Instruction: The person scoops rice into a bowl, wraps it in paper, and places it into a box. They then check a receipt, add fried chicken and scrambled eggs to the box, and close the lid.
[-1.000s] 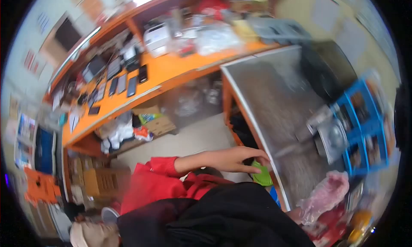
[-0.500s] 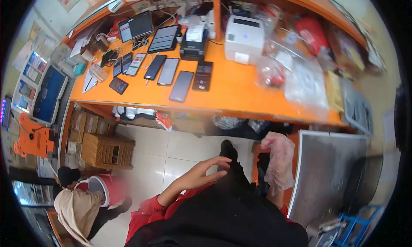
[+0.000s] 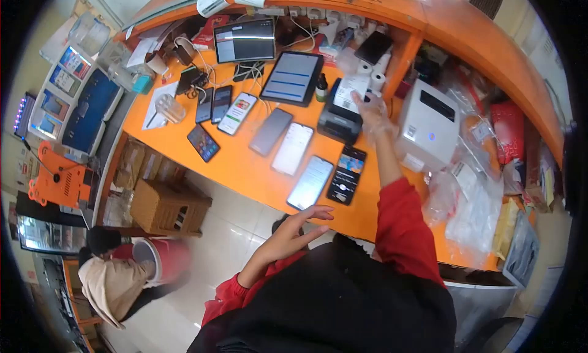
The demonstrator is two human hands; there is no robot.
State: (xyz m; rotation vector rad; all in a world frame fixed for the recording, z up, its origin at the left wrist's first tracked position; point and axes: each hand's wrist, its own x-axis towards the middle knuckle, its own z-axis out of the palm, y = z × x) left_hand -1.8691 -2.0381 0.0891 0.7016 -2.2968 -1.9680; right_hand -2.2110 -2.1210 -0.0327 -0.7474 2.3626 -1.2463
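A black receipt printer point(image 3: 339, 125) stands on the orange desk with a white printed receipt point(image 3: 351, 91) sticking up from its top. My right hand point(image 3: 375, 116), in a clear plastic glove, reaches across the desk, its fingers closed at the right edge of that receipt. Bare and held in front of my body, my left hand point(image 3: 289, 235) has its fingers apart and nothing in it. Nearest to it lies a phone with a lit pale screen point(image 3: 310, 182). A phone with a dark, colourful screen point(image 3: 347, 174) lies below the printer.
Several more phones, including a white-screened one point(image 3: 293, 148), lie leftward along the desk point(image 3: 239, 169). Behind them stand a tablet point(image 3: 292, 77) and another screen point(image 3: 245, 40). A white label printer point(image 3: 430, 125) and plastic bags point(image 3: 474, 209) are right. A person point(image 3: 116, 279) crouches beside a pink bucket point(image 3: 168, 261).
My gloved right hand has moved from beside my lap up and forward to the receipt at the black printer. My left hand stays open before me. The view has shifted nearer the desk.
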